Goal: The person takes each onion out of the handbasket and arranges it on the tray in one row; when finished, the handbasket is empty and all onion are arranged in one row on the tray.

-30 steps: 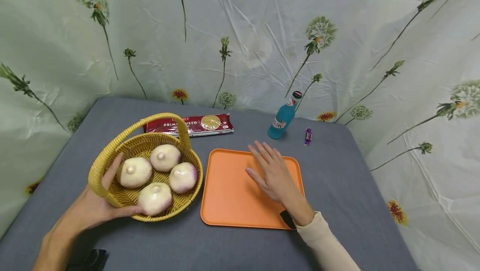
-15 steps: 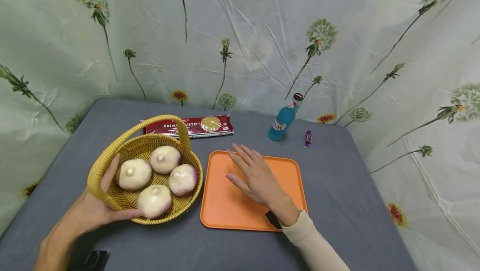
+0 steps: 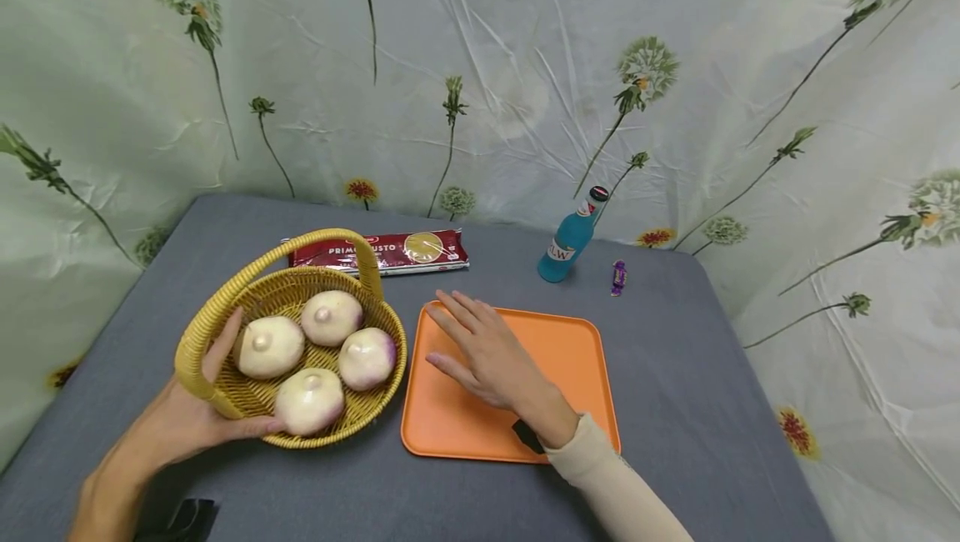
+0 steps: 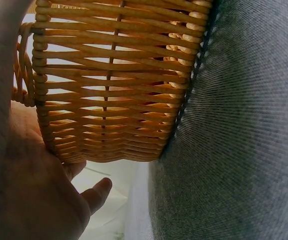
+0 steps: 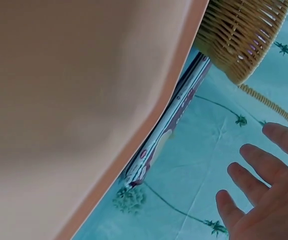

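Left hand (image 3: 187,421) gripping wicker basket (image 3: 225,321) holding four turnips (image 3: 330,316), right hand (image 3: 487,354) spread flat over orange tray (image 3: 577,358), grey worktop (image 3: 675,358)

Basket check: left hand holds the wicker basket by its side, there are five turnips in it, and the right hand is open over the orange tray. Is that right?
Not quite. The head view shows four turnips in the wicker basket, not five. The rest stands: the left hand holds the basket by its side, and the right hand is open over the orange tray.
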Action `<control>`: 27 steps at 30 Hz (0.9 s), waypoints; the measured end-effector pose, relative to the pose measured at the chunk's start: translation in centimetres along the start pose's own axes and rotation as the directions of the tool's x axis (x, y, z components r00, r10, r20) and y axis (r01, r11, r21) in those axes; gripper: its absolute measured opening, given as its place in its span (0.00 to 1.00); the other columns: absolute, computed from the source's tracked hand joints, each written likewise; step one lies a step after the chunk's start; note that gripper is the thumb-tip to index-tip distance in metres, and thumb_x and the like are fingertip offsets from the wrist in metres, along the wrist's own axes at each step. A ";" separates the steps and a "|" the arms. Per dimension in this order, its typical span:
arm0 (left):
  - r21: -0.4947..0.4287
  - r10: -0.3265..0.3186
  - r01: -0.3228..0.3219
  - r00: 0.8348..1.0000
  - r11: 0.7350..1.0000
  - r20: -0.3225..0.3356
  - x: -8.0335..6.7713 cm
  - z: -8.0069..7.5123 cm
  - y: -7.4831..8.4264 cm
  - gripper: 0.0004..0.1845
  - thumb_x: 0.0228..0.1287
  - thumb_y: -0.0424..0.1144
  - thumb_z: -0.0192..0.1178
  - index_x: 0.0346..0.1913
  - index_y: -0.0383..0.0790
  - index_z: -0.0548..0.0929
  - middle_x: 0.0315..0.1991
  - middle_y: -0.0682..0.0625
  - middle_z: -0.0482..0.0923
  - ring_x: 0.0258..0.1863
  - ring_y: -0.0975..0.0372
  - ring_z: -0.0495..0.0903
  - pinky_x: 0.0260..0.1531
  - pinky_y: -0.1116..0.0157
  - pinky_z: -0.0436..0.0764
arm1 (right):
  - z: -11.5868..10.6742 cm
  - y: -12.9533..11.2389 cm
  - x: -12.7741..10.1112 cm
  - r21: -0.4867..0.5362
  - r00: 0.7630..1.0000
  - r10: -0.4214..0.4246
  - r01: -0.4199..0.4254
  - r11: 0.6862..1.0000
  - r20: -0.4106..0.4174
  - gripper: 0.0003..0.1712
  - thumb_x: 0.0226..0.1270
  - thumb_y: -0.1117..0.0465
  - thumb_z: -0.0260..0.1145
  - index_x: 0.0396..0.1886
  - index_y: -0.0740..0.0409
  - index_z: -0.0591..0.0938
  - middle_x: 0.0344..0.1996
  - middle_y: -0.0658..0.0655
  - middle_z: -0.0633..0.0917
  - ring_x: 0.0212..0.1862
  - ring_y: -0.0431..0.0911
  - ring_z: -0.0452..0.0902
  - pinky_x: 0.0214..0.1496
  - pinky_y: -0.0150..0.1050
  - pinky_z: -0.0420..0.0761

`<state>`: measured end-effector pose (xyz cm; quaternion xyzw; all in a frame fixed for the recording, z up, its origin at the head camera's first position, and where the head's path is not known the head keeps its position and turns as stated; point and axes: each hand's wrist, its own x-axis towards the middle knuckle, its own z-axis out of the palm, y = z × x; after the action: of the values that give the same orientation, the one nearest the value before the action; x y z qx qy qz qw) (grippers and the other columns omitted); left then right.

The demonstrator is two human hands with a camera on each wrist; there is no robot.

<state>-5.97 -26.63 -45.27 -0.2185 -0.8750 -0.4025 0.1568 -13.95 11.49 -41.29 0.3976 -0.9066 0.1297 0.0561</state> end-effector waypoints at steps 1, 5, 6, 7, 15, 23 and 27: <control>-0.002 0.001 -0.001 1.000 1.000 0.001 0.0 0.0 0.0 0.83 0.14 0.38 0.90 0.79 0.31 0.46 0.73 0.24 0.51 0.73 0.75 0.49 0.67 0.84 0.46 | 0.0 -0.1 0.1 -0.002 1.000 -0.005 0.005 1.000 0.004 0.36 0.80 0.37 0.46 0.80 0.46 0.59 0.80 0.50 0.57 0.79 0.50 0.52 0.77 0.53 0.58; -0.002 -0.010 0.010 1.000 1.000 0.002 -0.2 0.0 0.0 0.82 0.15 0.37 0.90 0.79 0.32 0.46 0.71 0.22 0.54 0.71 0.77 0.50 0.65 0.85 0.47 | 0.2 -0.6 0.7 -0.004 0.999 -0.031 0.031 1.000 0.009 0.36 0.79 0.37 0.45 0.80 0.46 0.59 0.80 0.51 0.57 0.79 0.51 0.53 0.77 0.53 0.58; -0.001 -0.017 0.017 1.000 1.000 0.004 -0.2 0.1 0.0 0.82 0.15 0.37 0.89 0.80 0.32 0.46 0.71 0.22 0.53 0.71 0.78 0.49 0.65 0.85 0.47 | 0.2 -0.7 0.9 -0.006 0.999 -0.041 0.041 0.999 0.010 0.36 0.80 0.37 0.45 0.80 0.46 0.59 0.80 0.51 0.57 0.79 0.51 0.53 0.77 0.54 0.58; 0.003 -0.026 0.026 1.000 1.000 0.007 -0.3 0.1 0.0 0.81 0.16 0.37 0.89 0.80 0.32 0.46 0.71 0.22 0.52 0.71 0.79 0.49 0.64 0.85 0.46 | 0.2 -0.8 1.0 -0.004 0.999 -0.048 0.048 0.999 0.011 0.36 0.80 0.37 0.45 0.80 0.47 0.59 0.80 0.51 0.57 0.79 0.52 0.53 0.77 0.53 0.58; 0.041 -0.078 0.077 0.997 0.996 0.030 -0.6 0.2 0.1 0.81 0.22 0.38 0.88 0.81 0.36 0.42 0.77 0.27 0.44 0.70 0.82 0.43 0.62 0.87 0.43 | 0.3 -2.2 2.1 0.058 0.996 -0.088 0.086 0.995 0.023 0.35 0.79 0.40 0.51 0.78 0.49 0.64 0.80 0.52 0.57 0.79 0.51 0.52 0.78 0.51 0.57; 0.023 -0.056 0.055 0.998 0.998 0.022 -0.7 0.2 -0.1 0.82 0.19 0.37 0.89 0.80 0.34 0.42 0.76 0.27 0.45 0.71 0.80 0.45 0.64 0.86 0.44 | 0.5 -3.8 3.8 0.079 0.978 -0.196 0.190 0.978 0.067 0.36 0.78 0.44 0.56 0.79 0.51 0.61 0.78 0.56 0.61 0.79 0.49 0.51 0.78 0.47 0.58; 0.024 -0.038 0.038 0.999 0.999 0.022 -0.6 0.2 -0.2 0.83 0.18 0.38 0.89 0.80 0.32 0.41 0.76 0.27 0.46 0.72 0.79 0.46 0.64 0.86 0.45 | 0.9 -4.2 4.4 0.103 0.970 -0.231 0.222 0.970 0.083 0.36 0.78 0.45 0.56 0.79 0.51 0.60 0.77 0.57 0.62 0.79 0.50 0.53 0.77 0.45 0.59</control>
<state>-5.56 -26.73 -45.78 -0.2045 -0.8854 -0.3927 0.1419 -13.86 5.40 -40.49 0.5063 -0.8500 0.1454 0.0093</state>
